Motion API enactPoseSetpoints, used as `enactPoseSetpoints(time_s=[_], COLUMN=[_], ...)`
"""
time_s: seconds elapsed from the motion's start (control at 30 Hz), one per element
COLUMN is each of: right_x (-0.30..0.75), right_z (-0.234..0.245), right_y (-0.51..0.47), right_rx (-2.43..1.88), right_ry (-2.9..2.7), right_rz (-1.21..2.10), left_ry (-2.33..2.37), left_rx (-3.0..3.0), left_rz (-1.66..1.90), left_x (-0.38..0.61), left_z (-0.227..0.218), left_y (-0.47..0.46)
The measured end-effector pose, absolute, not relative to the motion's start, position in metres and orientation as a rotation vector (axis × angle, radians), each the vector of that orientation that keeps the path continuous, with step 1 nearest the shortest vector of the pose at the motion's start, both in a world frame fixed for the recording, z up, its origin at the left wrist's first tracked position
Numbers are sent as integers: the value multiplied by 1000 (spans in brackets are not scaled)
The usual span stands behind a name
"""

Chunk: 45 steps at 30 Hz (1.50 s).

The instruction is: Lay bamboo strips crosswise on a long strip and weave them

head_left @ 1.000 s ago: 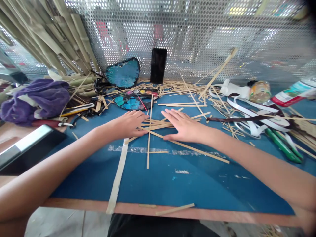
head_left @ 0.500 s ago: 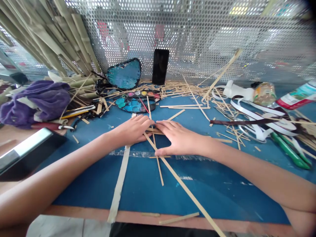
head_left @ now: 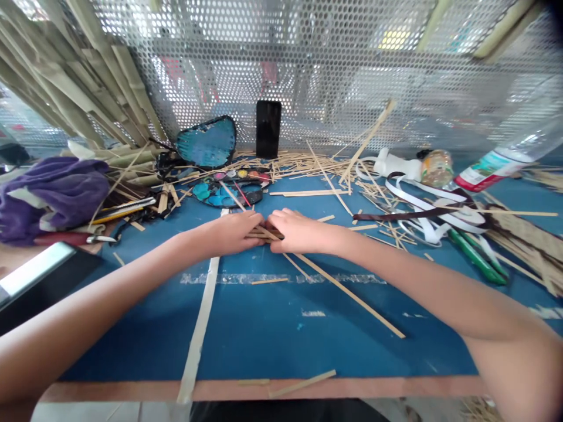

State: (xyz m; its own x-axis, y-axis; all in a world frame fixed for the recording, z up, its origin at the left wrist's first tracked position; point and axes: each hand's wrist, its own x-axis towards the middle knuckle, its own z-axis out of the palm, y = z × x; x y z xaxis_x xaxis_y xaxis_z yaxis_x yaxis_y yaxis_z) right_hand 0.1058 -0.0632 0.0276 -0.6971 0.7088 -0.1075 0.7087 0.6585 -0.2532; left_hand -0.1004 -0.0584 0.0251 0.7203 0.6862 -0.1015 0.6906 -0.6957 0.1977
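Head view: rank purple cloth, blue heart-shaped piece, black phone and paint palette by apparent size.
1. Purple cloth, clearly the largest.
2. Blue heart-shaped piece and paint palette look about alike; the palette is partly covered by bamboo strips, so I would not rank them.
3. Black phone, smallest, though it stands farthest back, which shrinks it.

Two bare hands, the left hand and the right hand, meet over a small bundle of bamboo strips on a blue table, fingers closed around the bundle from either side. A long thin strip runs out from under the right hand toward the near right, and a wider pale strip lies from the left hand down to the table's front edge. Behind the hands sit a paint palette, a black phone propped against perforated metal mesh, a purple cloth at far left and green-handled pliers at right.
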Motion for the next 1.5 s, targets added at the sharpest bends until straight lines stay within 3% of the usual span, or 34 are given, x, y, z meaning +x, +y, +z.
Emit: enactPoseSetpoints(time_s=[0.2, 0.5, 0.77, 1.0, 1.2, 1.3, 1.5], right_x=[105, 138, 174, 219, 220, 203, 184], right_z=[32, 37, 33, 60, 63, 59, 53], right_y=[-83, -112, -122, -79, -77, -76, -75], right_rx=[-1296, -1327, -1410, -1515, -1605, -1669, -1771], right_ry=[-2809, -2820, -2732, -2786, -2565, -2604, -2637], right_rz=[347, 498, 208, -408, -498, -394, -310], left_ry=[1113, 1075, 906, 1093, 1018, 880, 934], left_rx=[2843, 3243, 3272, 2939, 1737, 1671, 2433], left_rz=[-114, -64, -81, 508, 1132, 1108, 693], left_x=[-89, -95, -63, -44, -28, -9, 4], left_z=[25, 29, 27, 83, 67, 61, 64], left_y=[-77, -95, -97, -43, -10, -20, -45])
